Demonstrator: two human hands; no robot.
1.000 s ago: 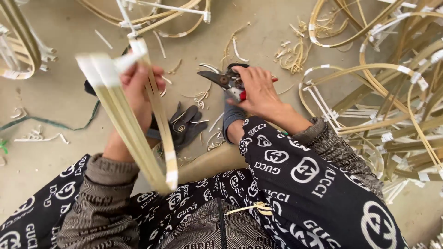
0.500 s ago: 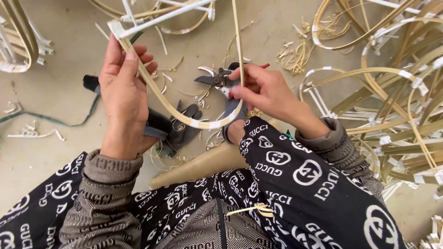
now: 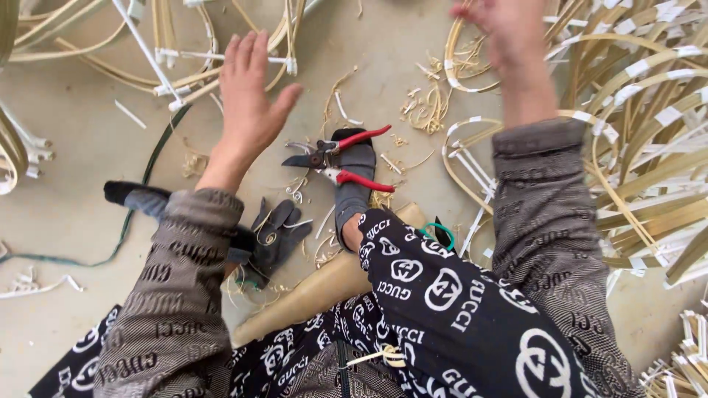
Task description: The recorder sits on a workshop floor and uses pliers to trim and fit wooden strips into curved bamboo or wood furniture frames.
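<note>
Both hands now empty: the left hand (image 3: 249,96) spreads open, the right hand (image 3: 509,33) blurs far right, the bamboo strip released and the red-handled shears (image 3: 335,160) lying on the floor between them.

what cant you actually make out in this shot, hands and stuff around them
- Right hand, head view: motion-blurred, fingertips cut off by the top edge; whether it holds anything is unclear.
- Left hand, head view: only its back shows, so the palm is hidden.
- Pruning shears: resting on the shoe; blade detail too small to tell.
- Dark glove: partly hidden by the left sleeve.
</note>
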